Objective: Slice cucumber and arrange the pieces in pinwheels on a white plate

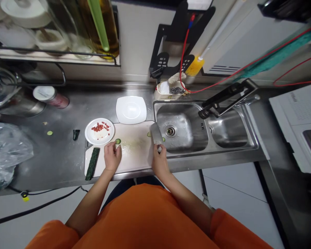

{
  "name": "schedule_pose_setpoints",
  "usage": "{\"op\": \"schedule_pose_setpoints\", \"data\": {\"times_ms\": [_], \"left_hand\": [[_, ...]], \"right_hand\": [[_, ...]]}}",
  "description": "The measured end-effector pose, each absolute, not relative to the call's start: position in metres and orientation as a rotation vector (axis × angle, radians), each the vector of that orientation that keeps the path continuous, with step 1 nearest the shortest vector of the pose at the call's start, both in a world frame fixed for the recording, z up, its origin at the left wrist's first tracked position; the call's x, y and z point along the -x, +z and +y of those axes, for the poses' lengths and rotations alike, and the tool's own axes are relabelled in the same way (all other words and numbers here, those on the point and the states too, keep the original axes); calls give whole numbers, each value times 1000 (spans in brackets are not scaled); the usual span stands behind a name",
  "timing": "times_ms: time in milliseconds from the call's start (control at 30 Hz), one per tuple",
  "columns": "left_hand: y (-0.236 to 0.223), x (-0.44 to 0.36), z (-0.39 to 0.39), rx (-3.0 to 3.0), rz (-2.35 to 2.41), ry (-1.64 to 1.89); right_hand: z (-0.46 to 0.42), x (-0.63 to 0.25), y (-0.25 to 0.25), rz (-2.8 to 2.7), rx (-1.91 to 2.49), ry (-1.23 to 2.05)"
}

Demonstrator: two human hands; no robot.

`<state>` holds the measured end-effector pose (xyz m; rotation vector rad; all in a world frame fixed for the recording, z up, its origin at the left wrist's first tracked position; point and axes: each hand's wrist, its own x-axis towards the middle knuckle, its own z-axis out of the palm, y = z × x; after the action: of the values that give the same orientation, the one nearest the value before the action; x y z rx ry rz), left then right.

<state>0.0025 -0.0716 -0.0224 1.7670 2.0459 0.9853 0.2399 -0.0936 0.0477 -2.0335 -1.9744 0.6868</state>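
Note:
My right hand (160,159) is closed around the handle of a kitchen knife (156,134), whose broad blade lies over the right edge of the white cutting board (134,157). Beside the blade are a cucumber slice (149,134) on the left and another green piece (163,139) on the right. Over the board's left part, my left hand (112,156) has its fingertips closed at a cucumber slice (118,141). A length of dark green cucumber (92,164) rests at the board's left end. Just behind it stands a white plate (87,133) with red goji-like berries (100,127).
An empty white square dish (131,109) sits behind the board. To the right is a steel double sink (186,121) with a black faucet (225,100). Left on the counter are a cucumber end (76,134), a red jar (52,97) and a plastic bag (9,148).

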Motion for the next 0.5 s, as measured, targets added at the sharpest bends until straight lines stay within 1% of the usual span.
{"op": "schedule_pose_setpoints", "data": {"times_ms": [200,500], "left_hand": [[-24,-3,-72,-1771,2048,995],[-23,-4,-72,-1758,2051,995]], "right_hand": [[-82,-221,19,-2043,2248,502],[-78,-214,22,-2353,2361,277]]}}
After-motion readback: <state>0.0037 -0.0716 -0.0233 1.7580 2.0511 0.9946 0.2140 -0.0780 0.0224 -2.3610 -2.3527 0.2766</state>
